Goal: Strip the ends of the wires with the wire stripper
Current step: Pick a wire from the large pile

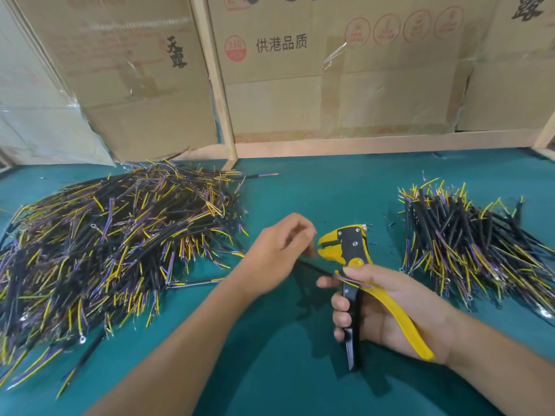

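Wire stripper [350,247], yellow and black, is held pretty much upright in the frame: its head points up and a bit left, away from the person, and its two handles run down toward the bottom of the view. The jaws are gaping open, facing left. It's gripped by the right hand [387,307], fingers curled round the black handle while the yellow handle lies across the palm.

One black-sheathed wire [315,267] is pinched in the left hand [276,253], whose fingertips sit just left of the stripper's jaws, nearly touching them. That wire's long axis runs on a slant from the left hand down-right, and its purple and yellow tail ends up lying across the right hand's fingers. How the wire's tip sits relative to the jaws can't be told, since it's blurred there.

Everything hovers over a green table [300,193]. A big heap of wires [114,244] is piled on the left side, and a smaller pile [468,241] is stacked on the right, well apart from each other. Cardboard boxes [330,70] are stood up along the back edge.
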Demonstrator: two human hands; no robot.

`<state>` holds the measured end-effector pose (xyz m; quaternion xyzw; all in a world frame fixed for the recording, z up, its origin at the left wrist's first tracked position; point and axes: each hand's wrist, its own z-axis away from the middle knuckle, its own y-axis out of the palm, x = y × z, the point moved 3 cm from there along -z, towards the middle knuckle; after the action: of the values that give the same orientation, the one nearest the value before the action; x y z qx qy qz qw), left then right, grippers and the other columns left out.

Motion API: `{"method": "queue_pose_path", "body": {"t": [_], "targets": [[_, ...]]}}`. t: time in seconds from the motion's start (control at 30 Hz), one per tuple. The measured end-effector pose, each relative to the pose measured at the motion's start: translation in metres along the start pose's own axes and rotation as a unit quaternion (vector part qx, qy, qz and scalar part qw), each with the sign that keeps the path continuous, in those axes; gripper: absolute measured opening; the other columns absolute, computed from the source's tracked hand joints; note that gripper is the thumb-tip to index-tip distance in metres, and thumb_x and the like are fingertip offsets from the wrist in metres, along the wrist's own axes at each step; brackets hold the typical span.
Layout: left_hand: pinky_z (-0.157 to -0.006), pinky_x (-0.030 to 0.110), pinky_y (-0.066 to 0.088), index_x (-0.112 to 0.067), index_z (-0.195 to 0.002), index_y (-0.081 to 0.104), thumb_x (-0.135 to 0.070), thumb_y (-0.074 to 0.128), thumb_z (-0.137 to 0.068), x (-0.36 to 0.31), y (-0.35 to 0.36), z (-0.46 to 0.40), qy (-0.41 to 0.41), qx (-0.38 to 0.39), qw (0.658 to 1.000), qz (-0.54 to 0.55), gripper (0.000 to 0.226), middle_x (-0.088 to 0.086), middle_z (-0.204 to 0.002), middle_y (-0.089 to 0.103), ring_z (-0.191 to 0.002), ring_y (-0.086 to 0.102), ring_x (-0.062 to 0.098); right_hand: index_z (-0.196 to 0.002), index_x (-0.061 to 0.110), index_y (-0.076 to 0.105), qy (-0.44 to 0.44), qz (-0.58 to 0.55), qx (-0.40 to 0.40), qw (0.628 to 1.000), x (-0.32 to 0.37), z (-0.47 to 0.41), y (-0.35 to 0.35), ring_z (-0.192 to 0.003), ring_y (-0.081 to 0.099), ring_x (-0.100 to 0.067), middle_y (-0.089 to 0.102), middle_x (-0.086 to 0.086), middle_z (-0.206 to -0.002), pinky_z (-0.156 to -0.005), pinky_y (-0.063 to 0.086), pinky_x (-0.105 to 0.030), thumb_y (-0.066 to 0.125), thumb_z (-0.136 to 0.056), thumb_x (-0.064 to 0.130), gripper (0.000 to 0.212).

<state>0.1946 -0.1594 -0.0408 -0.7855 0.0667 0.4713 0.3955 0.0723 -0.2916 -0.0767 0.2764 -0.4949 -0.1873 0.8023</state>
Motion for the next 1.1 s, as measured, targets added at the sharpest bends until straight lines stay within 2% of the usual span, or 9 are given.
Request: {"method": "queue_pose_path", "body": {"t": [0.1,0.2,0.3,0.4,0.53,0.63,0.8,0.93,1.1], "targets": [[-0.07,0.025,0.043,-0.025,-0.09,0.06,-0.023,0.053,-0.085,-0.009,-0.012,0.006,0.091,0.044,0.986,-0.131,0.009,-0.011,-0.082,0.06,-0.072,0.051,0.008,-0.101,0.0,0.076,-0.005,-0.009,0.017,1.0,-0.002,-0.001,-0.004,-0.058,0.054,-0.028,0.054,-0.012,-0.07,-0.062,0.055,-0.044,0.093,-0.052,0.023,0.057],[-0.072,0.022,0.04,-0.029,-0.1,0.057,-0.033,0.055,-0.08,-0.017,-0.011,0.013,0.152,0.092,0.957,-0.23,0.021,-0.015,-0.084,0.049,-0.081,0.048,0.0,-0.103,0.004,0.075,-0.006,-0.014,0.043,0.999,-0.003,-0.002,-0.009,-0.062,0.056,-0.028,0.056,-0.01,-0.073,-0.067,0.055,-0.045,0.086,-0.06,0.019,0.046],[-0.069,0.029,0.043,-0.031,-0.106,0.055,-0.039,0.059,-0.084,-0.022,-0.008,0.013,0.169,0.066,0.947,-0.264,0.025,-0.013,-0.079,0.042,-0.075,0.045,0.003,-0.101,0.008,0.074,-0.005,-0.014,0.074,0.997,-0.003,-0.005,-0.013,-0.066,0.057,-0.027,0.056,-0.009,-0.074,-0.073,0.054,-0.047,0.077,-0.072,0.016,0.031],[-0.059,0.029,0.039,-0.028,-0.096,0.055,-0.03,0.064,-0.085,-0.026,-0.007,0.012,0.155,0.016,0.951,-0.269,0.015,-0.011,-0.067,0.041,-0.063,0.041,0.01,-0.102,0.008,0.072,-0.011,-0.015,0.098,0.995,-0.002,-0.004,-0.014,-0.069,0.057,-0.028,0.056,-0.009,-0.076,-0.077,0.052,-0.049,0.071,-0.079,0.012,0.024],[-0.05,0.026,0.031,-0.021,-0.067,0.046,-0.032,0.06,-0.081,-0.022,-0.002,0.007,-0.042,-0.043,0.998,-0.018,0.023,-0.01,-0.053,0.042,-0.049,0.033,0.011,-0.102,0.006,0.07,-0.031,0.0,0.091,0.995,0.0,0.002,-0.009,-0.069,0.055,-0.028,0.054,-0.01,-0.076,-0.076,0.052,-0.05,0.074,-0.077,0.011,0.025],[-0.045,0.023,0.025,-0.023,-0.059,0.048,-0.044,0.058,-0.095,-0.017,0.016,0.01,-0.181,0.034,0.972,0.144,0.043,-0.007,-0.055,0.04,-0.047,0.03,0.012,-0.105,0.005,0.067,-0.044,0.016,0.084,0.995,0.005,0.011,-0.001,-0.071,0.054,-0.028,0.051,-0.011,-0.078,-0.079,0.052,-0.05,0.068,-0.083,0.008,0.023],[-0.045,0.019,0.023,-0.024,-0.066,0.049,-0.034,0.059,-0.099,-0.021,0.023,0.012,-0.125,0.034,0.948,0.289,0.036,-0.003,-0.061,0.044,-0.052,0.03,0.011,-0.102,0.0,0.069,-0.087,0.028,0.03,0.995,0.01,0.019,0.009,-0.067,0.051,-0.028,0.048,-0.013,-0.075,-0.075,0.054,-0.048,0.065,-0.082,0.003,0.021],[-0.047,0.018,0.029,-0.026,-0.078,0.06,-0.031,0.058,-0.095,-0.031,0.015,0.011,-0.045,-0.003,0.958,0.282,0.018,-0.006,-0.062,0.05,-0.054,0.037,0.009,-0.094,0.001,0.065,-0.094,-0.001,-0.001,0.996,0.011,0.018,0.013,-0.065,0.052,-0.029,0.048,-0.014,-0.073,-0.071,0.055,-0.049,0.066,-0.08,0.004,0.014],[-0.051,0.018,0.033,-0.032,-0.083,0.062,-0.029,0.056,-0.096,-0.037,0.01,0.013,0.015,-0.008,0.971,0.24,0.015,-0.01,-0.064,0.051,-0.059,0.038,0.014,-0.089,0.004,0.064,-0.095,0.0,-0.006,0.995,0.01,0.019,0.013,-0.066,0.052,-0.03,0.048,-0.014,-0.075,-0.074,0.054,-0.051,0.069,-0.08,0.004,0.01]]}}
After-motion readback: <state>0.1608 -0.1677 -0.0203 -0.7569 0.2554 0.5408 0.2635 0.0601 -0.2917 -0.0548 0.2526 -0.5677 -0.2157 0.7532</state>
